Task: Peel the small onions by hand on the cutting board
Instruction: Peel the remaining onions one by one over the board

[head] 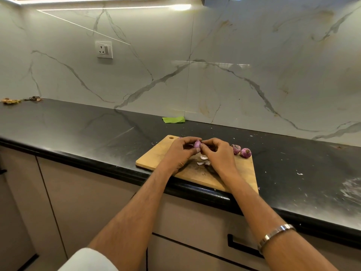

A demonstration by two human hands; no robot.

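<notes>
As both pinch it, left hand (180, 151), right hand (218, 153), onion (197, 144)

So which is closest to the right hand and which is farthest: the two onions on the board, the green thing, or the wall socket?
From the right hand:
1. Two onions, just right of it on the cutting board.
2. Green thing, behind, by the wall.
3. Wall socket, high up, far left.

Purple onion (197, 144) above board (156, 155) — two beside (241, 151).

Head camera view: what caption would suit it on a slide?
Both hands hold a small onion over the cutting board, two more onions waiting.
</notes>
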